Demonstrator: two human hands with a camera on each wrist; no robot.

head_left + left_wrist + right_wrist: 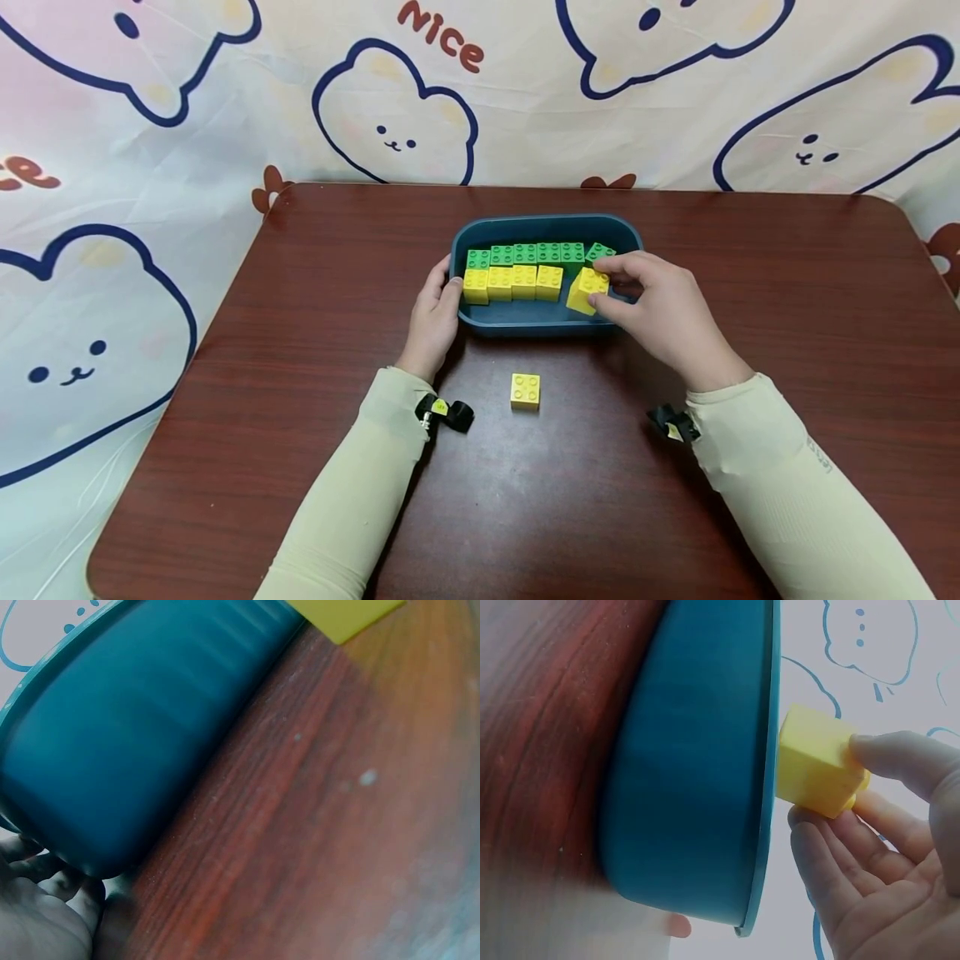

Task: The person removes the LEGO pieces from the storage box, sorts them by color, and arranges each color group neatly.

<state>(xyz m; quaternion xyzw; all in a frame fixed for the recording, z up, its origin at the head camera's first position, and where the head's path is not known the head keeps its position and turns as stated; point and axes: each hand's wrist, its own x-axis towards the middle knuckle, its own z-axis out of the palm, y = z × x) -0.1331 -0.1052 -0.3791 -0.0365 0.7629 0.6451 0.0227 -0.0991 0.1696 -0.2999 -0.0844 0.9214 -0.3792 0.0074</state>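
Note:
My left hand (434, 321) holds the left end of a dark blue plastic bin (536, 327), its thumb at the rim. The left wrist view shows the fingers against the bin's (142, 735) outer end. With thumb and fingers, my right hand (667, 312) pinches a yellow toy building brick (588, 292) over the bin's right part. The right wrist view shows that yellow brick (817, 761), tilted, just above the rim. Inside the bin stand a row of several green bricks (525, 253) at the back and several yellow bricks (512, 283) in front of them.
One more yellow brick (525, 392) lies on the brown wooden table (315, 333), in front of the bin and between the forearms. A patterned cloth (525, 125) hangs behind the table. The rightmost green brick (600, 252) sits at an angle to its row.

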